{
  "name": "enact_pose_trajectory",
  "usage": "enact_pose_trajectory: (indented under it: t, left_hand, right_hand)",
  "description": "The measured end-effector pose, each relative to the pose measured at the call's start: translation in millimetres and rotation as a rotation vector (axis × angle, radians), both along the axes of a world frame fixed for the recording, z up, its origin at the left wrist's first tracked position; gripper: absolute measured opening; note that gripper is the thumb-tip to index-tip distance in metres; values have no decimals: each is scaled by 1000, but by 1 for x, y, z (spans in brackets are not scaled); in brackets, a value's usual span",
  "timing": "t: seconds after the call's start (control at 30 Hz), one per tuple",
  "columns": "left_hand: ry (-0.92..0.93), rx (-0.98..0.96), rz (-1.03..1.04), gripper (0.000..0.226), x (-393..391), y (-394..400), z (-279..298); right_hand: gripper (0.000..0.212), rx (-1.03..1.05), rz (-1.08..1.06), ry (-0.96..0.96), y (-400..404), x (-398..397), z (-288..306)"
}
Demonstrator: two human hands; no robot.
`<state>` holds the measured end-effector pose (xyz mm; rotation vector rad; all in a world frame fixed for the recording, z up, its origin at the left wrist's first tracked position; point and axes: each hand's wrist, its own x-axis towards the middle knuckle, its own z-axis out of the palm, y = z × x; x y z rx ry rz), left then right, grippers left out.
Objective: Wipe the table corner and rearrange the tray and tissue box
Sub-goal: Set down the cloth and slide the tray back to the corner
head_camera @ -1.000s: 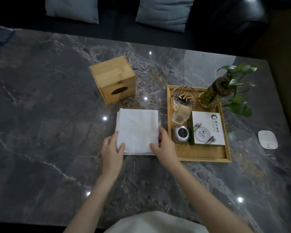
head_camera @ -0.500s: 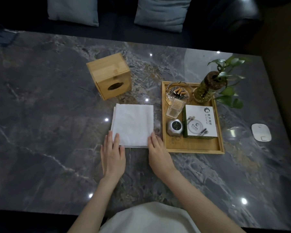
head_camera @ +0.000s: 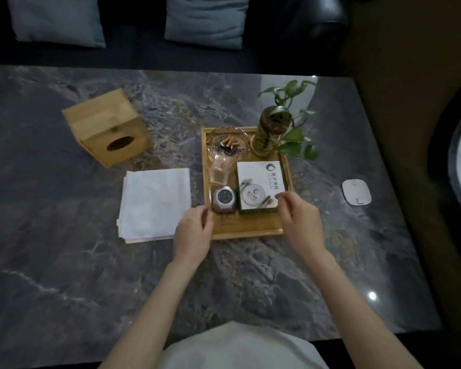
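Observation:
A wooden tray sits mid-table on the dark marble top. It carries a glass ashtray, a clear glass, a small round grey object, a white box and a potted plant. My left hand hovers at the tray's near-left corner, fingers apart. Over the near-right corner is my right hand, fingers loosely curled and empty. A folded white cloth lies flat just left of the tray. The wooden tissue box stands behind the cloth.
A small white flat device lies on the table to the right of the tray. A dark sofa with two grey cushions runs along the far edge. The table's right edge is close to the device.
Both hands have left the white cloth and moved right to the tray's near corners. The cloth stays flat on the table. The view has shifted right.

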<state>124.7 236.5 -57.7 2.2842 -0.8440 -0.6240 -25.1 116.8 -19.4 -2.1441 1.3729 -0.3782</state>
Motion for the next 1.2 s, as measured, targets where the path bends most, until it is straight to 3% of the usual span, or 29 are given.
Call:
enact_pose_trajectory:
  t: [0.1,0.23,0.53,0.8,1.0,1.1,1.2]
  left_hand:
    - [-28,-1,40,37,-18,-1,-18]
    - [-59,60,73,49,-34,-1,-31]
    - [-30,61,227,40,-36,-12,-34]
    - [-88,92,217,25,-32,-11,-32]
    - [-183,254,135,23,-25,-16,-21]
    - [-103,208,169,18,-25,-21,-16]
    - [102,134,264,20,-20,-24,-15]
  right_hand:
    - [20,13,-132,-29,-14,-27,-17]
    - [23,58,-141,74,-19,-50,-45]
    - [25,220,-92,154,-16,-60,-65]
    - [20,146,-16,240,-26,-53,-60]
    - [22,72,91,305,-30,-52,-53]
    - [21,67,83,298,-31,-53,-51]
    - [17,199,-7,186,-32,-55,-52]
